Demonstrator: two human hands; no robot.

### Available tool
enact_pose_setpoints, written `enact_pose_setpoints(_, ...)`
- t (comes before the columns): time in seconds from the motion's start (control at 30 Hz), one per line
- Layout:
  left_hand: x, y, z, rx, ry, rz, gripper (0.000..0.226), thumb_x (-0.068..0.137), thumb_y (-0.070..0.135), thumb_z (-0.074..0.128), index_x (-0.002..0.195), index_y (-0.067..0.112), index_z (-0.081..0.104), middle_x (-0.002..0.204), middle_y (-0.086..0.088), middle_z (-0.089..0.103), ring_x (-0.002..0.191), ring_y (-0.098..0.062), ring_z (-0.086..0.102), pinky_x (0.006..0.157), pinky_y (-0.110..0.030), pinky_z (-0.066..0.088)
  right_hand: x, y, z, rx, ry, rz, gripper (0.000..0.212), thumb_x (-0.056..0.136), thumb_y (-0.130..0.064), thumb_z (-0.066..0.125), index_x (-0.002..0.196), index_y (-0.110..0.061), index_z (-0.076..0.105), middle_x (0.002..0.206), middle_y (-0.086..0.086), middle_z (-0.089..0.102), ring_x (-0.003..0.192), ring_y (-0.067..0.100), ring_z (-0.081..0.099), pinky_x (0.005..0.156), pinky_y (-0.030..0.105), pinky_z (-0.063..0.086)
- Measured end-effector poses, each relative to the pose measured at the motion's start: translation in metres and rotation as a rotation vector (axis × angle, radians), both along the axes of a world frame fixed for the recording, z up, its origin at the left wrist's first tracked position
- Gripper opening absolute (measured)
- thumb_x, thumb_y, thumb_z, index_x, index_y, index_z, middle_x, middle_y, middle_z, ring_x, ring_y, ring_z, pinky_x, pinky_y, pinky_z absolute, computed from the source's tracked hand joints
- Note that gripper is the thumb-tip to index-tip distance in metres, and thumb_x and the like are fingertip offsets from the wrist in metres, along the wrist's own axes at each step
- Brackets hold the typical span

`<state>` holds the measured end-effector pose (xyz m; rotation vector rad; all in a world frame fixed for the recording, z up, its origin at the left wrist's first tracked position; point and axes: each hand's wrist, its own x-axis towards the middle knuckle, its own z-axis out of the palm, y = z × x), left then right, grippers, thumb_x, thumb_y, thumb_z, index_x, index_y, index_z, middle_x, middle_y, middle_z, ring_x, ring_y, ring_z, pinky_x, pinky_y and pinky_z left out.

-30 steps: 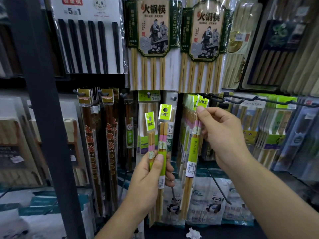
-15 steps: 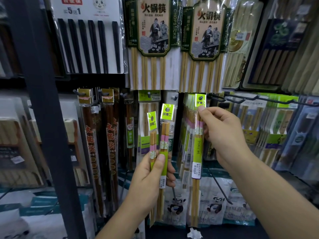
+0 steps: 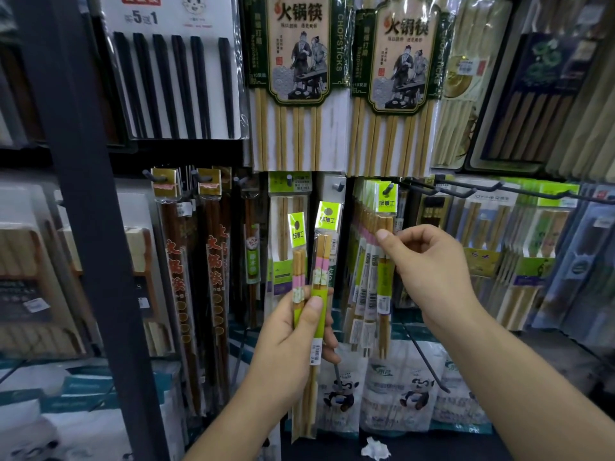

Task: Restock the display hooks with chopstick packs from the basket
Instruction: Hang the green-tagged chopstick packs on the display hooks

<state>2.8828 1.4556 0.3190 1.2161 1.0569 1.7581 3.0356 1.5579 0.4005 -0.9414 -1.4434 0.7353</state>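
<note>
My left hand (image 3: 289,344) is closed around two narrow chopstick packs (image 3: 324,251) with green headers and pink bands, held upright in front of the display. A third pack of the same kind (image 3: 386,199) hangs by its header hole on a hook (image 3: 388,189), at the front of a row of like packs. My right hand (image 3: 432,271) is just right of it, with thumb and curled fingers pinching the pack just below the header. The basket is out of view.
Bare black hooks (image 3: 466,191) stick out to the right of the hanging pack, and another bare hook (image 3: 427,364) juts out lower down. A dark upright post (image 3: 83,211) stands at the left. Large chopstick packs (image 3: 299,78) hang above, panda-printed bags (image 3: 412,394) below.
My right hand raised the third pack, threaded its header onto the hook, then slid down from the header to just below it. The left hand and its two packs stayed put.
</note>
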Motion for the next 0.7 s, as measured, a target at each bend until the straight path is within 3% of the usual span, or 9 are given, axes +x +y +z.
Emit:
enact_pose_setpoints(0.13, 0.002, 0.0, 0.002, 0.006, -0.011, -0.025, 0.031, 0.088, 0.039, 0.058, 0.11, 0.019, 0.064, 0.077, 0.002, 0.065, 0.067, -0.021, 0.065, 0.059, -0.039, 0.06, 0.0, -0.011, -0.004, 0.016, 0.007, -0.042, 0.022, 0.087, -0.033, 0.078, 0.096, -0.027, 0.059, 0.086, -0.004, 0.063, 0.071, -0.001, 0.06, 0.065, 0.02, 0.046)
enact_pose_setpoints(0.27, 0.005, 0.0, 0.002, 0.01, 0.015, -0.056, 0.034, 0.088, 0.04, 0.059, 0.115, 0.021, 0.067, 0.079, -0.001, 0.066, 0.069, -0.021, 0.066, 0.059, -0.039, 0.06, -0.006, -0.03, -0.004, 0.046, -0.071, 0.124, 0.004, 0.092, -0.033, 0.072, 0.09, -0.03, 0.07, 0.081, -0.011, 0.07, 0.069, -0.003, 0.062, 0.059, 0.011, 0.048)
enact_pose_setpoints(0.37, 0.008, -0.001, 0.002, 0.009, 0.033, -0.087, 0.022, 0.091, 0.037, 0.059, 0.107, 0.031, 0.071, 0.079, -0.001, 0.067, 0.07, -0.021, 0.067, 0.059, -0.041, 0.06, -0.013, -0.041, -0.002, 0.008, -0.057, 0.317, 0.011, 0.096, -0.031, 0.067, 0.088, -0.028, 0.075, 0.069, -0.014, 0.068, 0.061, -0.003, 0.059, 0.057, 0.01, 0.046)
enact_pose_setpoints(0.47, 0.009, -0.002, 0.003, -0.001, 0.051, -0.105, 0.015, 0.092, 0.039, 0.059, 0.101, 0.038, 0.071, 0.077, 0.002, 0.068, 0.071, -0.021, 0.068, 0.061, -0.043, 0.061, -0.017, -0.045, 0.0, -0.025, -0.021, 0.362, 0.017, 0.097, -0.029, 0.066, 0.083, -0.026, 0.076, 0.06, -0.011, 0.061, 0.055, 0.003, 0.054, 0.054, 0.012, 0.045)
enact_pose_setpoints(0.57, 0.009, -0.004, 0.005, -0.003, 0.066, -0.116, 0.025, 0.087, 0.051, 0.062, 0.106, 0.036, 0.07, 0.077, 0.003, 0.067, 0.073, -0.02, 0.068, 0.061, -0.043, 0.061, -0.018, -0.046, 0.001, -0.026, 0.04, 0.379, 0.016, 0.098, -0.025, 0.066, 0.085, -0.025, 0.075, 0.063, -0.01, 0.062, 0.056, 0.005, 0.054, 0.055, 0.014, 0.046)
enact_pose_setpoints(0.7, 0.008, -0.004, 0.004, -0.006, 0.077, -0.114, 0.038, 0.092, 0.044, 0.059, 0.124, 0.024, 0.064, 0.083, 0.003, 0.072, 0.079, -0.022, 0.072, 0.063, -0.039, 0.063, -0.021, -0.044, 0.007, 0.016, 0.079, 0.34, 0.019, 0.098, -0.022, 0.067, 0.079, -0.024, 0.072, 0.066, -0.004, 0.061, 0.056, 0.006, 0.051, 0.053, 0.017, 0.046)
